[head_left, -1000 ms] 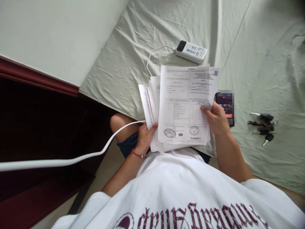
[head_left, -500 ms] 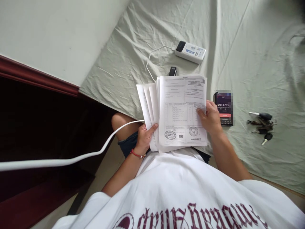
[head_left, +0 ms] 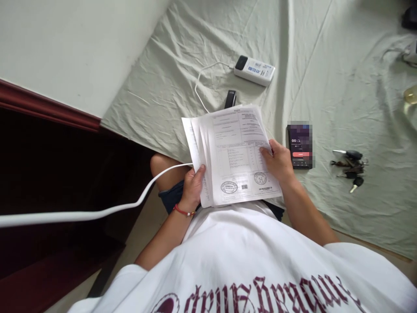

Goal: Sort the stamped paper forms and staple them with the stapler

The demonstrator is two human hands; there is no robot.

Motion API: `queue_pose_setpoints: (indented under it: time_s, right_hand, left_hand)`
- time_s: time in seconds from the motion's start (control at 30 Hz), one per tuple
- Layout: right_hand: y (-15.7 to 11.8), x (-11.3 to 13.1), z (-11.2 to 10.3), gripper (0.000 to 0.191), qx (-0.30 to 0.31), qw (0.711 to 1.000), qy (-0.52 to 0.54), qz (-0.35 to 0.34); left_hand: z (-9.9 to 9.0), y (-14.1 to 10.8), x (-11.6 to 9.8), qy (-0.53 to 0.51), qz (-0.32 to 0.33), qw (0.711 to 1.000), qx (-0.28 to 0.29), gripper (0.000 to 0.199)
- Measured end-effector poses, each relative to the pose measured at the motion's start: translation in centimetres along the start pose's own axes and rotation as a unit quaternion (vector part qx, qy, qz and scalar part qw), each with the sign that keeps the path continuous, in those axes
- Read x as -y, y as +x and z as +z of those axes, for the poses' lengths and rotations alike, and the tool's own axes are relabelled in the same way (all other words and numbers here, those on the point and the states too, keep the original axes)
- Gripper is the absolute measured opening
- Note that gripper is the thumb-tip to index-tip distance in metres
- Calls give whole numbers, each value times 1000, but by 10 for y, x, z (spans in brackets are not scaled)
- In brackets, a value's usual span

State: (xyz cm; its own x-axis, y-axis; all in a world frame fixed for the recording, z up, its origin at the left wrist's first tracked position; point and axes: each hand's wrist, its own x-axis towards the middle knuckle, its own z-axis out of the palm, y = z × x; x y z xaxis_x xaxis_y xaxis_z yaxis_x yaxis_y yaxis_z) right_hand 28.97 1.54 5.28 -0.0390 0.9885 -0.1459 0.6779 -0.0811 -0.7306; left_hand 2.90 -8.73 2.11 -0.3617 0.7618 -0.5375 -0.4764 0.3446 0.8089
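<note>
Papers held up in front of the shirt, slightly fanned at the left; left hand grasping their left edge, thumb on top, the other fingers hidden beneath from where I stand; right hand grasping the right edge, thumb upon the stamped top page; phone just beside it on the cloth; step in hand, apparently, leafing or squaring; next move, I judge, calls for a light pinch separating one page, against a firm left grip.

Both hands grip — thumbs uppermost, forearms slanting inward from either side.
</note>
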Motion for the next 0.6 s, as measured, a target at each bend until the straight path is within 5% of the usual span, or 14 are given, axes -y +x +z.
queue_pose_setpoints:
  time_s: [0.27, 0.4, 0.47, 0.6]
  right_hand:
    - [-6, -3, -3, 14, -54, 998, 13, -18]
    - [-3, -11, -2, 41, -91, 991, 94, -2]
    - [-1, -15, -2, 50, -64, 986, 156, 8]
    - [0, -21, -4, 27, 38, 977, 209, 5]
  left_hand:
    - [0, 2, 1, 19, 7, 1000, 3, 63]
    - [4, -2, -1, 6, 11, 1000, 4, 60]
    - [4, -4, -3, 3, 1, 1000, 16, 58]
    - [1, -5, -3, 20, -19, 999, 26, 55]
